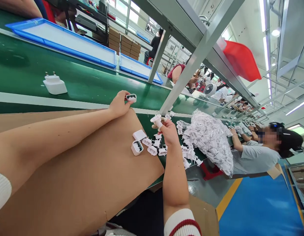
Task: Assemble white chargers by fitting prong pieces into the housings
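Observation:
My left hand (121, 104) grips a white charger housing (131, 97) by its sides, its open end facing me and dark parts showing inside. In my right hand (168, 131) is a white plug cover (156, 120), pinched between thumb and fingers, apart from the housing. Below, on the cardboard sheet (93, 170), lie two more white housings, one with its open end up (137, 147) and one on its side (139, 135). Beside them, several loose plug covers (152, 150) are scattered under and around my right hand.
A clear bag of white plug parts (208, 137) bulges at the right. One finished-looking charger (55, 84) rests on the green belt (93, 83). Blue-rimmed trays (68, 41) line the far side. A metal post (181, 83) rises ahead. A co-worker (257, 150) sits at the right.

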{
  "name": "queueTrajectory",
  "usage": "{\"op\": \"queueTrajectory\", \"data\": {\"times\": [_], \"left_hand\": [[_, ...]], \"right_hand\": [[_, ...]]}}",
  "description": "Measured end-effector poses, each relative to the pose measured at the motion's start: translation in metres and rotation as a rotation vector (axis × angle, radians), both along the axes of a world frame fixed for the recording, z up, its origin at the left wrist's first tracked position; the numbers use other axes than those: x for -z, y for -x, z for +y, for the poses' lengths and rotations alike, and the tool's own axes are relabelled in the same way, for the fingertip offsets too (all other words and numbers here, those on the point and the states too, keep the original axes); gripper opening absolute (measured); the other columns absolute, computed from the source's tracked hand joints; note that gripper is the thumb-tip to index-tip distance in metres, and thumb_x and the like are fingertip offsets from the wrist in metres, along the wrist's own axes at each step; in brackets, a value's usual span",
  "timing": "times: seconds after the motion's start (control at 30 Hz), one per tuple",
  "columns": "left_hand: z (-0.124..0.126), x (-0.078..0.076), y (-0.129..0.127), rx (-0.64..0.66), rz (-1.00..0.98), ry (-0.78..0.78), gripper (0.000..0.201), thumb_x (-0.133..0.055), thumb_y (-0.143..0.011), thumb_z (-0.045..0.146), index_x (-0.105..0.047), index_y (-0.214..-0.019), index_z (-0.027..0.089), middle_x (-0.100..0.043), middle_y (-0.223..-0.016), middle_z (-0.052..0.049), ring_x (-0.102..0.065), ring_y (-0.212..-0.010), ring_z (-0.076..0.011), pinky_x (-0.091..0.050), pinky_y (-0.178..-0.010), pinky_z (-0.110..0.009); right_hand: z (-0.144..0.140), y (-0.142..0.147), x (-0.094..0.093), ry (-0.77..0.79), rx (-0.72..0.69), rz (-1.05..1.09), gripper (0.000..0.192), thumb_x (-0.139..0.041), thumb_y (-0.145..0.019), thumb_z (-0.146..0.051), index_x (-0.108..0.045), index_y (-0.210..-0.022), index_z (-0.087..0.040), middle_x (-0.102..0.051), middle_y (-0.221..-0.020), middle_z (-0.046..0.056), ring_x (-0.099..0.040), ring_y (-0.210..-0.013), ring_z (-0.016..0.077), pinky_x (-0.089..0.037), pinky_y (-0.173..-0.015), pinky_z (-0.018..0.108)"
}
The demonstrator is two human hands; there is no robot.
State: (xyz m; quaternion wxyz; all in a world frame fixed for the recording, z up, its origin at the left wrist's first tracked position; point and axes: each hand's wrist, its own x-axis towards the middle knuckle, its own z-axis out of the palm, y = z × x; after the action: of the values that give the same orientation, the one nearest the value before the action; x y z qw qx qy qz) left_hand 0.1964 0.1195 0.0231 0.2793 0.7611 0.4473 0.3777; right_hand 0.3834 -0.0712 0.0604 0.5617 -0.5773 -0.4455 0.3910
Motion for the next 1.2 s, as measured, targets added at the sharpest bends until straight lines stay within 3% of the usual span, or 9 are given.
{"op": "queueTrajectory", "data": {"times": [0.13, 0.23, 0.33, 0.47, 0.6, 0.73, 0.9, 1.03, 1.2], "left_hand": [[-0.024, -0.027, 0.024, 0.08, 0.034, 0.002, 0.044, -0.06, -0.093, 0.041, -0.052, -0.126, 0.014, -0.061, -0.129, -0.009, -0.059, -0.103, -0.0171, -0.047, -0.093, -0.029], [-0.058, -0.034, 0.055, 0.159, 0.112, 0.134, 0.047, -0.066, -0.085, 0.046, -0.056, -0.122, 0.018, -0.071, -0.106, -0.005, -0.064, -0.09, -0.0204, -0.05, -0.084, -0.032], [-0.101, -0.019, 0.092, 0.184, 0.104, 0.241, 0.052, -0.067, -0.08, 0.057, -0.059, -0.118, 0.022, -0.074, -0.108, -0.007, -0.068, -0.094, -0.0273, -0.053, -0.084, -0.037], [-0.138, 0.008, 0.125, 0.18, 0.045, 0.236, 0.056, -0.064, -0.077, 0.068, -0.064, -0.11, 0.023, -0.074, -0.107, -0.01, -0.07, -0.093, -0.0312, -0.055, -0.085, -0.042], [-0.138, 0.02, 0.133, 0.187, -0.037, 0.244, 0.064, -0.066, -0.073, 0.069, -0.066, -0.116, 0.022, -0.074, -0.105, -0.008, -0.069, -0.088, -0.0279, -0.056, -0.08, -0.039], [-0.13, 0.02, 0.134, 0.24, -0.04, 0.214, 0.052, -0.062, -0.076, 0.067, -0.072, -0.101, 0.022, -0.074, -0.096, -0.006, -0.067, -0.088, -0.0273, -0.053, -0.076, -0.036], [-0.128, 0.023, 0.137, 0.25, -0.046, 0.164, 0.049, -0.063, -0.077, 0.065, -0.073, -0.1, 0.023, -0.073, -0.098, -0.007, -0.066, -0.094, -0.0283, -0.052, -0.08, -0.036], [-0.126, 0.028, 0.137, 0.285, -0.038, 0.121, 0.042, -0.061, -0.081, 0.061, -0.073, -0.094, 0.022, -0.072, -0.093, -0.007, -0.064, -0.095, -0.0293, -0.051, -0.083, -0.038], [-0.125, 0.029, 0.136, 0.287, -0.049, 0.133, 0.043, -0.062, -0.082, 0.059, -0.074, -0.103, 0.023, -0.073, -0.098, -0.007, -0.065, -0.098, -0.0292, -0.051, -0.086, -0.037]], "right_hand": [[0.001, 0.006, 0.001, -0.023, 0.024, 0.005, 0.047, -0.089, -0.064, -0.05, -0.073, -0.098, -0.021, -0.077, -0.082, 0.001, -0.064, -0.055, 0.0091, -0.04, -0.044, 0.018], [0.001, 0.009, 0.0, -0.077, 0.056, 0.019, 0.046, -0.092, -0.059, -0.042, -0.076, -0.096, -0.02, -0.078, -0.085, 0.002, -0.073, -0.074, 0.0145, -0.056, -0.063, 0.023], [0.0, 0.019, -0.004, -0.099, 0.015, 0.031, 0.042, -0.09, -0.062, -0.046, -0.079, -0.094, -0.021, -0.08, -0.099, 0.005, -0.075, -0.096, 0.0209, -0.061, -0.082, 0.031], [0.001, 0.052, -0.02, -0.057, -0.181, -0.001, 0.041, -0.09, -0.063, -0.044, -0.082, -0.097, -0.023, -0.08, -0.105, 0.004, -0.073, -0.1, 0.0224, -0.061, -0.087, 0.034], [0.011, 0.102, -0.027, 0.003, -0.397, -0.094, 0.052, -0.09, -0.053, -0.022, -0.08, -0.104, -0.025, -0.079, -0.103, 0.001, -0.073, -0.093, 0.0204, -0.061, -0.087, 0.035], [0.024, 0.132, -0.013, 0.051, -0.404, -0.203, 0.043, -0.079, -0.054, -0.015, -0.077, -0.096, -0.023, -0.078, -0.096, 0.001, -0.072, -0.086, 0.0189, -0.061, -0.082, 0.034], [0.028, 0.135, 0.002, 0.021, -0.314, -0.316, 0.023, -0.079, -0.057, -0.018, -0.074, -0.08, -0.021, -0.076, -0.089, 0.002, -0.071, -0.085, 0.0187, -0.06, -0.083, 0.033], [0.022, 0.136, 0.005, -0.038, -0.362, -0.503, 0.028, -0.079, -0.065, -0.019, -0.082, -0.091, -0.025, -0.077, -0.096, 0.001, -0.071, -0.093, 0.0194, -0.059, -0.09, 0.033], [0.018, 0.141, 0.009, -0.083, -0.243, -0.513, 0.022, -0.078, -0.076, -0.028, -0.083, -0.098, -0.028, -0.08, -0.104, 0.0, -0.073, -0.096, 0.0208, -0.059, -0.094, 0.035]]}}
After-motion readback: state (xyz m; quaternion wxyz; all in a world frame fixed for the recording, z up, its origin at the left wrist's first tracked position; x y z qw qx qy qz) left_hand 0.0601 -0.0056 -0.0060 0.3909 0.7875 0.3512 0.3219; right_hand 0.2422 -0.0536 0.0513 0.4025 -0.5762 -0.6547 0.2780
